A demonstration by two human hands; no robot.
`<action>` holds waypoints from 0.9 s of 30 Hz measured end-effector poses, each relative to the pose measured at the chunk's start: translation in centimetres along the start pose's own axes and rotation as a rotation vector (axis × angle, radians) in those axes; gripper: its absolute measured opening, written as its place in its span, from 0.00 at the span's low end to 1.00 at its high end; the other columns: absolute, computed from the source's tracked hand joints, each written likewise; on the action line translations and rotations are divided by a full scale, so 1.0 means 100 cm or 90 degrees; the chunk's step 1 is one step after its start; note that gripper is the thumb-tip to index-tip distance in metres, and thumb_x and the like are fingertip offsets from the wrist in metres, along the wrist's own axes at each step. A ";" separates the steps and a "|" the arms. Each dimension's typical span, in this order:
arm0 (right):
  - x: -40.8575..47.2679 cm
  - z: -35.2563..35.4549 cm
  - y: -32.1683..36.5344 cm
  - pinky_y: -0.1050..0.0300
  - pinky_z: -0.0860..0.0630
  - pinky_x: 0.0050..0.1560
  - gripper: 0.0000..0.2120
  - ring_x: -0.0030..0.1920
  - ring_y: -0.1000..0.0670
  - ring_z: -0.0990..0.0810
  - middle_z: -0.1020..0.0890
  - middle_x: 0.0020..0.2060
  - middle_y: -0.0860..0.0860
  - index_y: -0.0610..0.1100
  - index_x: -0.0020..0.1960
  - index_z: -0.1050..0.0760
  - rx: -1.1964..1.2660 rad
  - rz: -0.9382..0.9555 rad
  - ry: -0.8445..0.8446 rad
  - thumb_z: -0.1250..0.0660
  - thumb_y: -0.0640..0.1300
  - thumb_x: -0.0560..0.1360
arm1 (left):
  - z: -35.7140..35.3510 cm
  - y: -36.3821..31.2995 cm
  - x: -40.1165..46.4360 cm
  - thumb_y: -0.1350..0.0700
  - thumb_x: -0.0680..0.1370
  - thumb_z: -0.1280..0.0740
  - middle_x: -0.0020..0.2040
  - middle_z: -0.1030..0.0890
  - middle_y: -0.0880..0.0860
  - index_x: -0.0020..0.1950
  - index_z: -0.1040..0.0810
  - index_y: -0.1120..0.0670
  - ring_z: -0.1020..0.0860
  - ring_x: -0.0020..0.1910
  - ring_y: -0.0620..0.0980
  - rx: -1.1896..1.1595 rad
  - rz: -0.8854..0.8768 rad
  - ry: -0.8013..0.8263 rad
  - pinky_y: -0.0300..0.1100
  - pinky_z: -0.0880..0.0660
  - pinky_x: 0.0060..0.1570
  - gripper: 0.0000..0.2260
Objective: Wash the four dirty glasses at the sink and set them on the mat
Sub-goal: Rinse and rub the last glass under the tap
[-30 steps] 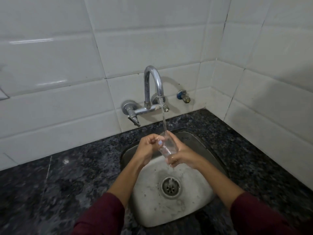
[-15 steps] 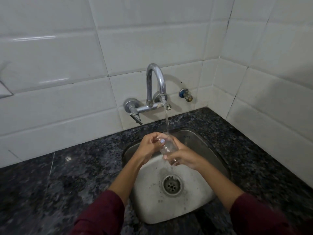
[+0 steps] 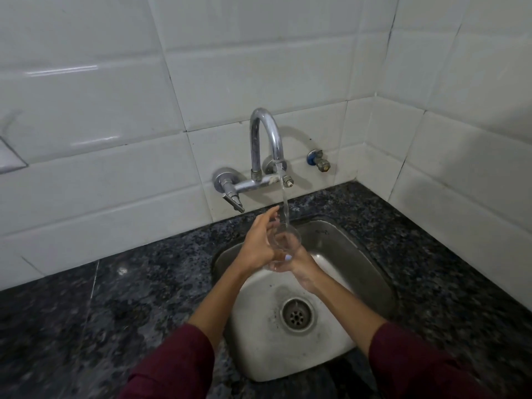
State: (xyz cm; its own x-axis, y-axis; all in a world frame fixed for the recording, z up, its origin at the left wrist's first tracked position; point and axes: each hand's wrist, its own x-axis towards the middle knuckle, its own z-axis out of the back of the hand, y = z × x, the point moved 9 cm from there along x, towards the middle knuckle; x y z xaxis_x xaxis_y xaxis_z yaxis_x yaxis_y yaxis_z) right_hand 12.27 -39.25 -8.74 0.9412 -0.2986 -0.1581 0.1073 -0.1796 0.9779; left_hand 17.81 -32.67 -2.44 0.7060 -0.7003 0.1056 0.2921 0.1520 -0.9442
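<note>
A clear drinking glass (image 3: 285,243) is held over the steel sink (image 3: 371,272), mouth up under the running water from the curved tap (image 3: 263,136). My left hand (image 3: 259,243) wraps the glass from the left, with its fingers partly raised beside the stream. My right hand (image 3: 299,269) grips the glass from below and the right. The water stream falls into the glass's mouth. No other glasses and no mat are in view.
Dark speckled granite counter (image 3: 100,312) surrounds the sink on all sides. White tiled walls meet in a corner at the right. A small valve (image 3: 318,159) sticks out of the wall right of the tap. The drain (image 3: 296,313) lies below my hands.
The glass has turned from tilted to mouth-up under the stream. My left fingers have lifted off its side a little, and the hands have shifted slightly.
</note>
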 end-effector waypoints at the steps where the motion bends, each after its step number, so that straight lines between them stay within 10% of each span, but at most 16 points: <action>1: 0.002 0.000 0.003 0.59 0.21 0.36 0.24 0.52 0.48 0.22 0.24 0.59 0.38 0.36 0.63 0.31 -0.013 0.006 -0.015 0.33 0.26 0.69 | 0.001 0.000 0.000 0.69 0.59 0.21 0.70 0.35 0.54 0.75 0.40 0.53 0.32 0.70 0.50 0.001 -0.010 0.004 0.33 0.26 0.56 0.49; 7: 0.011 0.012 0.018 0.56 0.19 0.38 0.25 0.52 0.47 0.20 0.19 0.52 0.50 0.52 0.56 0.26 -0.173 0.045 -0.037 0.25 0.35 0.63 | 0.008 0.010 -0.007 0.59 0.61 0.20 0.72 0.36 0.51 0.76 0.42 0.53 0.35 0.70 0.45 -0.043 0.006 0.015 0.33 0.32 0.64 0.49; 12: 0.001 0.035 0.030 0.44 0.21 0.54 0.32 0.57 0.46 0.21 0.20 0.53 0.55 0.59 0.53 0.28 -0.327 0.054 -0.015 0.21 0.42 0.54 | 0.035 0.055 -0.012 0.62 0.77 0.33 0.68 0.29 0.62 0.70 0.35 0.58 0.23 0.59 0.57 -0.349 0.188 -0.144 0.55 0.24 0.59 0.23; 18: -0.018 0.058 0.039 0.51 0.25 0.57 0.35 0.59 0.50 0.24 0.22 0.60 0.51 0.53 0.63 0.29 -0.502 0.033 -0.007 0.20 0.45 0.59 | 0.076 0.029 0.020 0.48 0.80 0.40 0.47 0.20 0.56 0.74 0.49 0.55 0.18 0.37 0.62 0.072 0.151 -0.318 0.55 0.19 0.37 0.27; 27: -0.034 0.069 0.053 0.60 0.30 0.54 0.39 0.59 0.46 0.27 0.30 0.57 0.47 0.60 0.68 0.33 -0.778 -0.003 0.041 0.22 0.52 0.60 | 0.078 0.005 0.035 0.60 0.82 0.46 0.49 0.20 0.65 0.74 0.49 0.63 0.21 0.44 0.64 0.500 0.147 -0.299 0.57 0.26 0.42 0.22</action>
State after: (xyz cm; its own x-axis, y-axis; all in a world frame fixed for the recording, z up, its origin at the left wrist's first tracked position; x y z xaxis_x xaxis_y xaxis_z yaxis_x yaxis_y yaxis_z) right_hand 7.40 -45.63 -3.97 0.9503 -0.2470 -0.1894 0.3084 0.8285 0.4674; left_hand 25.43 -29.57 -0.11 0.9386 -0.2671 0.2186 0.3425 0.7983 -0.4954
